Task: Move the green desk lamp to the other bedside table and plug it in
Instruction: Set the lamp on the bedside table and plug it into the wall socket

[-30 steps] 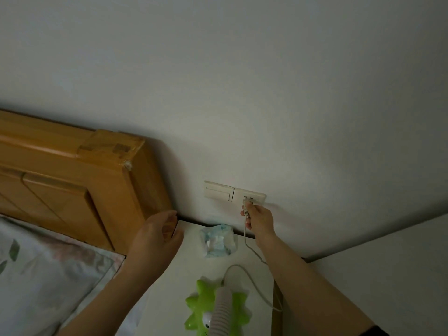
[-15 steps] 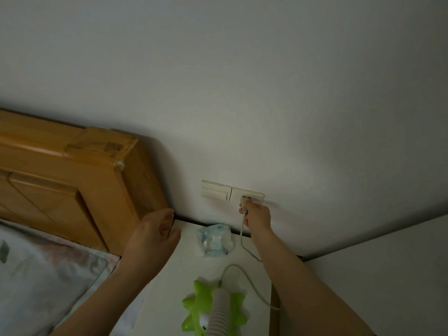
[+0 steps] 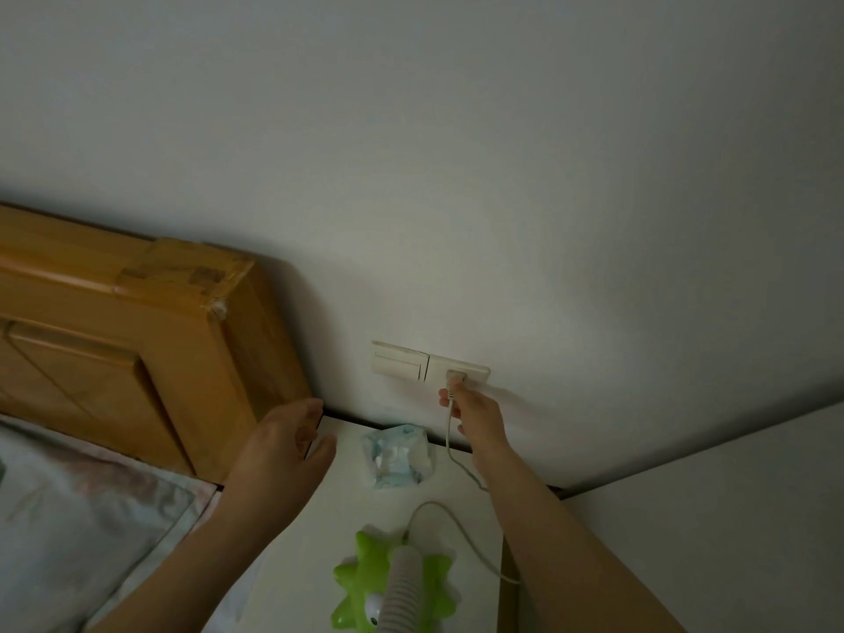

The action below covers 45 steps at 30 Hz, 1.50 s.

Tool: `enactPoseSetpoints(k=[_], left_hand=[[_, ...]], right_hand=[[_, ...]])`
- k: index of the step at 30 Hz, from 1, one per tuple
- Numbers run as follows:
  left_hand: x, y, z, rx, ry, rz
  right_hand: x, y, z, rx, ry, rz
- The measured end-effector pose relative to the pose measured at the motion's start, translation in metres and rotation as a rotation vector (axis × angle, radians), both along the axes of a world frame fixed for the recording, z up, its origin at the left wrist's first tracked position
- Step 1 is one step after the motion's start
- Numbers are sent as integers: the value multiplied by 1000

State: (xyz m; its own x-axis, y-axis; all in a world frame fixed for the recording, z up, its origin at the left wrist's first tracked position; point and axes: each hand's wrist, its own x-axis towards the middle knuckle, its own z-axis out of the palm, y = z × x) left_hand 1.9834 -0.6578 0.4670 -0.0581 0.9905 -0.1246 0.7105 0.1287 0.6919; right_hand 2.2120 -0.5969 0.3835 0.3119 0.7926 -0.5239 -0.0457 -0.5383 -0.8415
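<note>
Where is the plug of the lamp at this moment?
In the head view, the plug sits at the wall socket, right of the light switch, with the right hand holding it just above the bedside table.

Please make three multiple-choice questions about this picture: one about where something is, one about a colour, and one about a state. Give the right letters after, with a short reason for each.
1. Where does the packet of tissues lie?
A. on the pillow
B. on the bedside table, between the lamp and the wall
C. on top of the headboard

2. What colour is the lamp's base?
A. green
B. red
C. black

3. What is the right hand doing?
A. lying flat on the table
B. holding the lamp's neck
C. gripping the plug at the wall socket

Answers:
1 B: the packet of tissues rests on the bedside table, past the lamp, near the wall.
2 A: the spiky base is bright green.
3 C: the right hand pinches the plug against the socket; the left hand is open, holding nothing.
</note>
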Motion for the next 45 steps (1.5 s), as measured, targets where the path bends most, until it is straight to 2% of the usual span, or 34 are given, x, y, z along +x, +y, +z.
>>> enactPoseSetpoints(k=[5,13,18,22,24,32,37,45], left_hand=[[-1,3,0,2,6,-2],[3,2,-2,20,11,-19],[1,-9,5,49,34,-10],[0,-26,14,59,24,3],[0,-33,20,70,24,-1],[-4,-90,56,157,-10,-39],[-17,-142,71,196,-52,-81],[-85,-288,85,241,-118,-111]], right_hand=[[-9,-1,-2,92,-65,-68],[-10,7,-3,3,-63,-96],[-6,4,8,-36,-68,-5],[-4,-7,31,-186,-237,233],[-2,-19,41,-217,-238,272],[7,-123,109,41,-364,304],[2,-189,132,108,-412,281],[-72,-356,155,374,-504,117]])
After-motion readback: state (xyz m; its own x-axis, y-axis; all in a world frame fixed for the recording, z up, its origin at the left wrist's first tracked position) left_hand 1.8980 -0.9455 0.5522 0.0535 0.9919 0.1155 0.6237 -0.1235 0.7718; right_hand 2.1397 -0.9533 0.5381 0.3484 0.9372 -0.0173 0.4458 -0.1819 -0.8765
